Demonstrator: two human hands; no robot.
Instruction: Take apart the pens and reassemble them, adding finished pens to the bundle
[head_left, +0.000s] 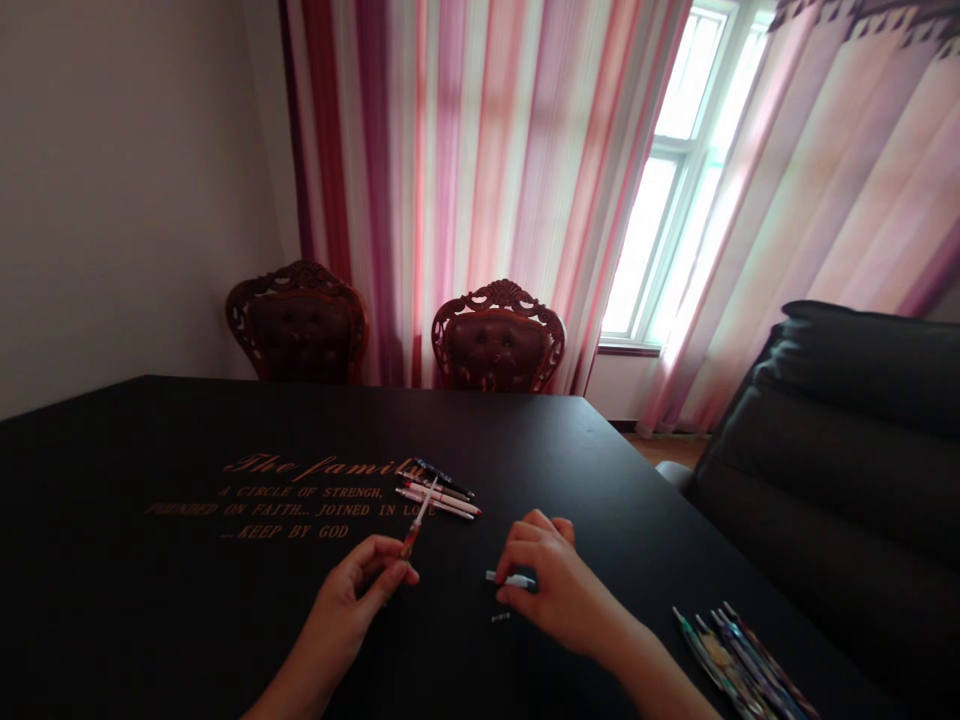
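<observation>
- Pen: held off the table in the left hand, tip pointing up and away, pinched between thumb and fingers near its lower end.
- Right hand: closed around a short white pen part, held low, just above the tabletop or touching it.
- Small loose piece: lies on the table just beside the right hand, apart from both held parts.
- Progress, as judged: the pen appears to be in separate parts; the pieces are not joined.
- Group of pens: lies flat beyond the hands, next to the gold lettering.
- Second bundle of pens: lies at the near right edge, well apart from the hands.
- Surroundings: two carved chairs at the far side, a dark armchair on the right, striped curtains.
- Obstructions: nothing lies between the two hands.
</observation>
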